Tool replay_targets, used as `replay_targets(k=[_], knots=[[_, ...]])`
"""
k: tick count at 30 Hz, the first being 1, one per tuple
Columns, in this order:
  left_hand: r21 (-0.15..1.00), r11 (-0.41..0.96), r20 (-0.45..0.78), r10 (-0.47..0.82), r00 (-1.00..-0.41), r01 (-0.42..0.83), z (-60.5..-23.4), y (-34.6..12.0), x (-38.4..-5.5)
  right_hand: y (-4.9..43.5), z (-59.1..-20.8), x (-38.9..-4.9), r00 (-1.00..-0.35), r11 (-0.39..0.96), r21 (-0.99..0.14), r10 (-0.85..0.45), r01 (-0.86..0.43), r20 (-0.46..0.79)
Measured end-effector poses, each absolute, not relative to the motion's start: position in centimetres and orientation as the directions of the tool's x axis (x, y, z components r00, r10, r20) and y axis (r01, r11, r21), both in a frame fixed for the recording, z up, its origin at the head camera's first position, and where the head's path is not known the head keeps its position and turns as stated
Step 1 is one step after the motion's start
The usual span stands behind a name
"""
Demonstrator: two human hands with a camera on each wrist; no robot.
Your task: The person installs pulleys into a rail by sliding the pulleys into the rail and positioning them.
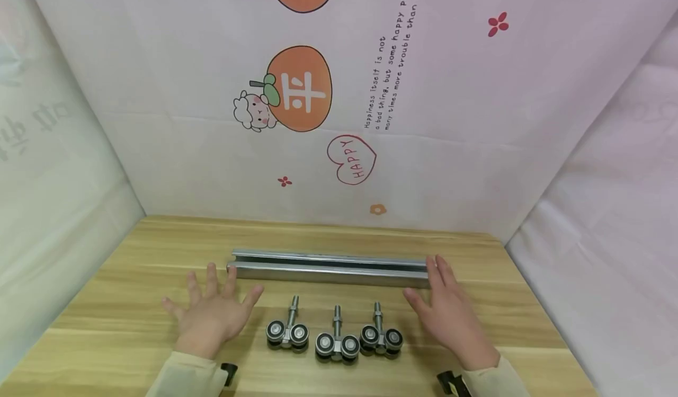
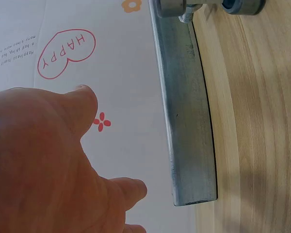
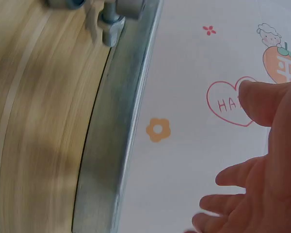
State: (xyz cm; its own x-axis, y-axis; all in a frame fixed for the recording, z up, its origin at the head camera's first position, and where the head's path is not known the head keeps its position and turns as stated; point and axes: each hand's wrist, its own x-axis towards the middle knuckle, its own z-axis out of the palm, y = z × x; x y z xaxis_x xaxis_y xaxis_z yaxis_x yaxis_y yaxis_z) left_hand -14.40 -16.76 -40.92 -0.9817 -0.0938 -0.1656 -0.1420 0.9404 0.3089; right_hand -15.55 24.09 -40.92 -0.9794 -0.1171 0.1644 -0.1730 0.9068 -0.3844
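While your L hand (image 1: pixel 209 319) and R hand (image 1: pixel 450 317) were spread, holding nothing, nr the rail (image 1: pixel 328 274) and 3 rollers (image 1: pixel 337 346) on the table (image 1: pixel 106 326), you were prob. pre-pickup, next needing a pinch grip.

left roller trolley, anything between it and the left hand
Nothing visible: the head view shows only wooden tabletop between the left hand and the left roller trolley. The middle trolley and right trolley are on its other side, toward the right hand.

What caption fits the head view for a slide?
Left hand and right hand, fingers extended, flank three wheeled trolleys before a metal channel on a wood-grain table.
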Motion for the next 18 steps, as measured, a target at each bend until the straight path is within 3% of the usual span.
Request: replay_targets(k=[7, 18], knots=[[0.32, 0.937, -0.172, -0.091, -0.981, -0.143, -40.9, -16.8, -14.4, 23.1, -40.5, -16.1, -0.979, 0.806, -0.556, -0.159, -0.203, 0.127], [0.321, 0.936, -0.173, -0.09, -0.981, -0.143, -40.9, -16.7, -14.3, 22.6, -42.4, -17.4, -0.976, 0.678, -0.731, -0.204, -0.082, -0.08]])
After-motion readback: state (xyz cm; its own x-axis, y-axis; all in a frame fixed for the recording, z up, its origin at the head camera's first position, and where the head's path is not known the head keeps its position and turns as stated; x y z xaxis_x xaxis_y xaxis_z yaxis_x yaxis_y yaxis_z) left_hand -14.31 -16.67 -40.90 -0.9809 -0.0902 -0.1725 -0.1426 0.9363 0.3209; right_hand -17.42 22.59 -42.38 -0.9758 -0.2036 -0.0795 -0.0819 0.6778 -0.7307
